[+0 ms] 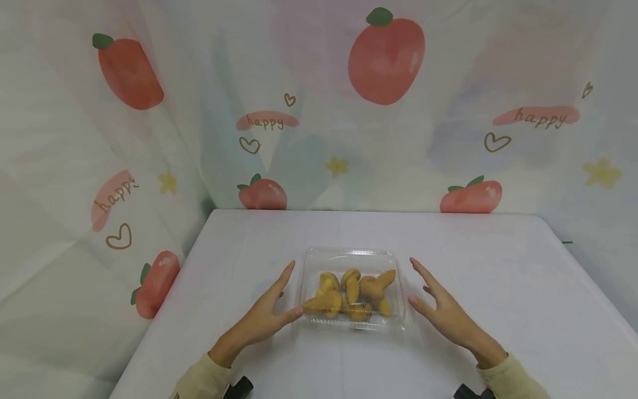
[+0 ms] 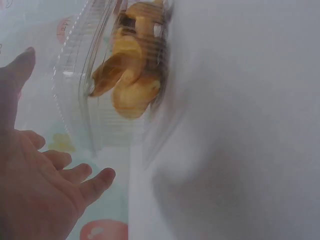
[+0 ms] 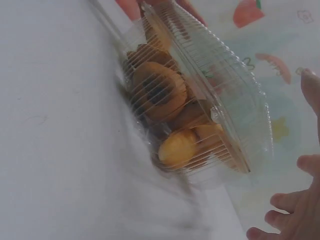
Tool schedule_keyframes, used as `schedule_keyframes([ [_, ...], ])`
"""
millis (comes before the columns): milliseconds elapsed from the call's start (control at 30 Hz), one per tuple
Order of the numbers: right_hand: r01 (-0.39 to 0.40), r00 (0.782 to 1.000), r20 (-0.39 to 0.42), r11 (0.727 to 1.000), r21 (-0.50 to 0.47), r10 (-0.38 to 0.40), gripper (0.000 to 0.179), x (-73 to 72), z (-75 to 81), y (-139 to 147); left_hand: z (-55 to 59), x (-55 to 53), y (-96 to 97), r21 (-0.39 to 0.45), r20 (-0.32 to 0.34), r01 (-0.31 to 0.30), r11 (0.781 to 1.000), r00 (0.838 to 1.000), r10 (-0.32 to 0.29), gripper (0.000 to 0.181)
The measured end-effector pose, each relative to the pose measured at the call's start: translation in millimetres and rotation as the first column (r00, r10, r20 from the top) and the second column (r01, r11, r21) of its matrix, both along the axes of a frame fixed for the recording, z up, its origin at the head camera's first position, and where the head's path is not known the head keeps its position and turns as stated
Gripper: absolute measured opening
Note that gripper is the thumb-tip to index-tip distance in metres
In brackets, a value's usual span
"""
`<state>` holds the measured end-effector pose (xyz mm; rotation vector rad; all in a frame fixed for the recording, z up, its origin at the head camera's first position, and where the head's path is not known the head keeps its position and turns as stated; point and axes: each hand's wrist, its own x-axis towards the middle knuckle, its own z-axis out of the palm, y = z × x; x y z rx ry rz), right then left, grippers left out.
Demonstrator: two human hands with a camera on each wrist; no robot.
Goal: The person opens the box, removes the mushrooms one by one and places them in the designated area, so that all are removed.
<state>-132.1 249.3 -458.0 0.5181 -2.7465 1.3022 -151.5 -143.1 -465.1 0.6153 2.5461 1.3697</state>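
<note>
A clear plastic box (image 1: 351, 256) sits on the white desk (image 1: 498, 266), between the left hand (image 1: 261, 317) and right hand (image 1: 451, 316) — both with fingers loosely spread. Whether the left thumb touches it, I can't tell. Mushroom-like pieces (image 1: 326, 303) overlap inside (too jumbled to count), some half hidden — and the pale sleeves (image 1: 513, 378) are cut off below.

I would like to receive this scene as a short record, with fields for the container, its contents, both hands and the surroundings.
container: clear plastic box, on the table
contents: yellow-brown, mushroom-like pieces
left hand: beside the box, fingers extended; thumb contact unclear
right hand: opposite side, fingers extended, apart from the box
table: white
backdrop: pale, printed with red fruit and "happy"
</note>
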Motion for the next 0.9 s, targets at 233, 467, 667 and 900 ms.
schedule_keyframes([
  [233,-0.103,0.995,-0.005,0.994,-0.040,0.103,0.088,15.5,-12.0,4.4,-4.7,8.7,9.0,0.036,0.085,-0.003,0.999,0.996,0.000,0.110],
  [467,-0.117,0.991,0.061,0.991,-0.071,0.121,0.098,20.8,-20.9,0.9,-13.9,11.2,11.6,0.045,0.055,0.003,0.999,0.998,-0.005,0.107],
  [667,-0.116,0.988,0.087,0.986,-0.123,0.128,0.099,20.6,-22.9,-5.0,-20.1,10.8,11.4,0.050,0.046,-0.005,0.999,0.999,0.003,0.094],
  [900,-0.099,0.990,0.089,0.986,-0.137,0.112,0.096,20.2,-26.7,-10.1,-21.5,13.7,15.3,0.111,0.093,-0.004,0.994,0.996,-0.007,0.086],
])
